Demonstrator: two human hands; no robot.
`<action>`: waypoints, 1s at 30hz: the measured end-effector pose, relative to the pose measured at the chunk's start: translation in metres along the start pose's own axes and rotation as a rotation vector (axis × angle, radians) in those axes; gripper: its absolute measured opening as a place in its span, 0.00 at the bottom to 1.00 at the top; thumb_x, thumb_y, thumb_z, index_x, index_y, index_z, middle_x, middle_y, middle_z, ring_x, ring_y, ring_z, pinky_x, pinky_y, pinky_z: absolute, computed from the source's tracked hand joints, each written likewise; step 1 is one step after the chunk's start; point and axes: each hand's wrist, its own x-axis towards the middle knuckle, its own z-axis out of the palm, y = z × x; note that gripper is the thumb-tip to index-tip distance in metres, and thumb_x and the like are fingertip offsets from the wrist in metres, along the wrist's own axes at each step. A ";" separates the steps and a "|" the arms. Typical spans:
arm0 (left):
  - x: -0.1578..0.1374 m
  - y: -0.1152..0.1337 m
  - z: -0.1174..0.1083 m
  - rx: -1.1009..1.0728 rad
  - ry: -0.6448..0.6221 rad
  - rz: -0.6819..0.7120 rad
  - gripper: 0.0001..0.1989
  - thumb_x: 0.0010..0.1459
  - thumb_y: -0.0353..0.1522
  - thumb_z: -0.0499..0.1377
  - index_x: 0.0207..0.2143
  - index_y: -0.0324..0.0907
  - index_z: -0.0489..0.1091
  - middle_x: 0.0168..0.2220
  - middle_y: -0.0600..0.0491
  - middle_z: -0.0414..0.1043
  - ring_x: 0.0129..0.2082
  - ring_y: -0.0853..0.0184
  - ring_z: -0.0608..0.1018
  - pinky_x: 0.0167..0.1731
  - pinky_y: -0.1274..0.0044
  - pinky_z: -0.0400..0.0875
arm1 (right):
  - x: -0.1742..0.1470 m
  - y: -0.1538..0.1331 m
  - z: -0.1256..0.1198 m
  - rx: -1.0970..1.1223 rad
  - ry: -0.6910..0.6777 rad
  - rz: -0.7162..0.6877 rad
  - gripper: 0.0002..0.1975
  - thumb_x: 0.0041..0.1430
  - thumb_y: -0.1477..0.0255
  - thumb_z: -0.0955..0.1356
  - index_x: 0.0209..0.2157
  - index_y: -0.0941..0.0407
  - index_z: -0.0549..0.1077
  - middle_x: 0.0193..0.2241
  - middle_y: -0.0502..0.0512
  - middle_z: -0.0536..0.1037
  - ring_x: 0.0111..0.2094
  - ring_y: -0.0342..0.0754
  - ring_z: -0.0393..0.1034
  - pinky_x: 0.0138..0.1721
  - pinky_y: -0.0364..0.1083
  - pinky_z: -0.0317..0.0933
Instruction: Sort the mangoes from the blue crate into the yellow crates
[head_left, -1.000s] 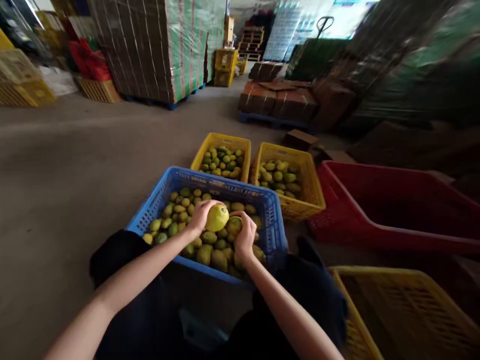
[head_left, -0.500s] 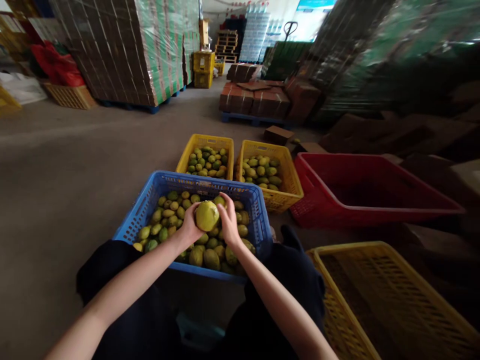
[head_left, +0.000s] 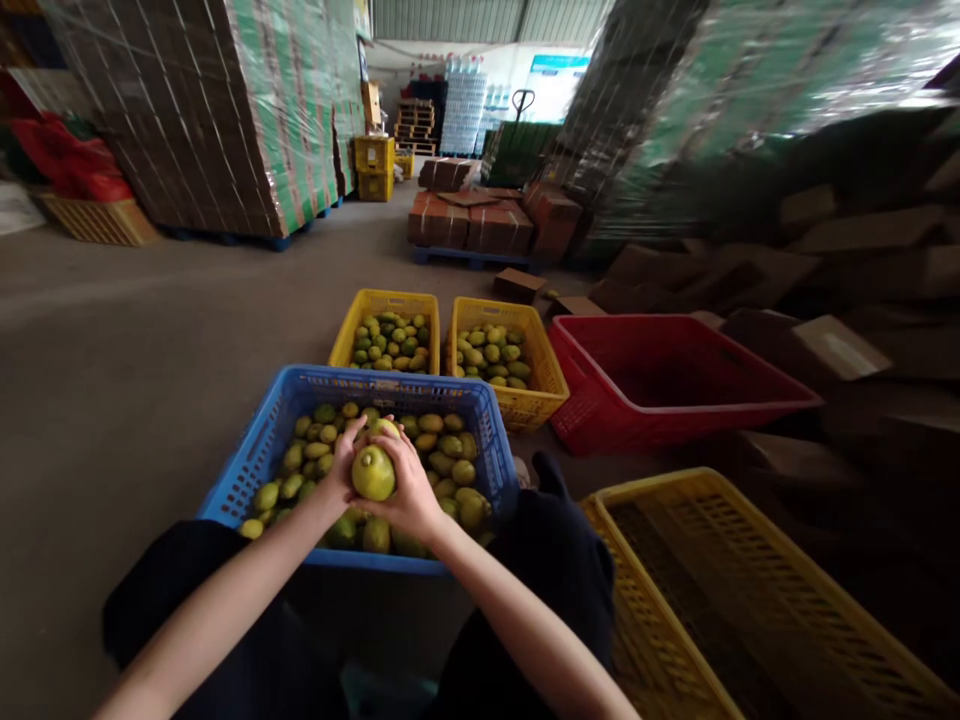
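Between my two hands is a yellow-green papaya [head_left: 373, 474], its rounded end with a small stem nub facing me. My left hand [head_left: 346, 462] is closed on its left side. My right hand [head_left: 409, 488] wraps it from the right, fingers across the top and thumb beneath. Beyond those fingers shows more yellow-green skin; I cannot tell whether it belongs to the same fruit. Both hands are above a blue crate [head_left: 491, 440] holding many green and yellow papayas [head_left: 442, 464], the larger ones along its near side.
Two yellow crates [head_left: 384, 297] [head_left: 551, 385] of similar fruit stand behind the blue one. To the right are a red bin [head_left: 600, 420] and a near yellow crate [head_left: 637, 590]. Loose cardboard [head_left: 840, 345] lies beyond. Wrapped pallet stacks [head_left: 285, 120] and bundled cartons [head_left: 465, 222] are farther back.
My right hand has moved from beside the papaya onto it, fingers now over its top. The papaya has turned, showing its stem nub. My view has shifted right and tilted up slightly.
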 end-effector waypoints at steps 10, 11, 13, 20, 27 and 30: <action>0.003 0.034 0.028 0.162 -0.084 0.416 0.11 0.58 0.36 0.53 0.28 0.40 0.69 0.24 0.53 0.74 0.21 0.67 0.76 0.22 0.78 0.69 | -0.008 0.025 -0.020 -0.230 0.218 -0.106 0.35 0.55 0.69 0.70 0.61 0.53 0.53 0.52 0.65 0.70 0.53 0.59 0.66 0.50 0.61 0.67; 0.000 0.035 0.027 0.248 -0.105 0.528 0.11 0.58 0.37 0.53 0.27 0.40 0.69 0.24 0.53 0.74 0.21 0.68 0.75 0.21 0.79 0.68 | -0.006 0.027 -0.022 -0.213 0.267 -0.057 0.35 0.53 0.69 0.71 0.60 0.52 0.54 0.52 0.64 0.70 0.53 0.58 0.66 0.51 0.61 0.66; -0.006 0.034 0.023 0.413 -0.134 0.714 0.13 0.58 0.37 0.53 0.25 0.41 0.70 0.25 0.52 0.74 0.24 0.68 0.76 0.24 0.80 0.67 | -0.003 0.028 -0.025 -0.158 0.342 0.033 0.36 0.51 0.68 0.73 0.59 0.50 0.56 0.52 0.61 0.69 0.53 0.58 0.67 0.53 0.61 0.64; -0.025 0.009 0.006 0.772 -0.215 0.836 0.14 0.58 0.32 0.53 0.22 0.42 0.73 0.29 0.51 0.74 0.35 0.63 0.73 0.40 0.79 0.65 | -0.016 0.013 -0.009 0.112 0.273 0.207 0.37 0.42 0.65 0.77 0.53 0.50 0.62 0.51 0.59 0.71 0.53 0.60 0.67 0.55 0.62 0.61; -0.015 0.020 0.008 0.438 -0.122 0.479 0.11 0.55 0.32 0.54 0.24 0.39 0.73 0.27 0.50 0.75 0.29 0.66 0.75 0.34 0.78 0.67 | -0.018 0.001 -0.003 0.430 0.166 0.353 0.43 0.35 0.65 0.79 0.53 0.50 0.60 0.49 0.57 0.73 0.51 0.56 0.68 0.54 0.56 0.61; -0.016 0.021 0.011 0.322 -0.069 0.400 0.11 0.52 0.33 0.54 0.26 0.37 0.73 0.28 0.50 0.76 0.26 0.67 0.76 0.29 0.78 0.68 | -0.015 -0.002 -0.003 0.702 0.197 0.467 0.38 0.36 0.64 0.79 0.49 0.51 0.61 0.46 0.55 0.73 0.49 0.54 0.68 0.51 0.53 0.63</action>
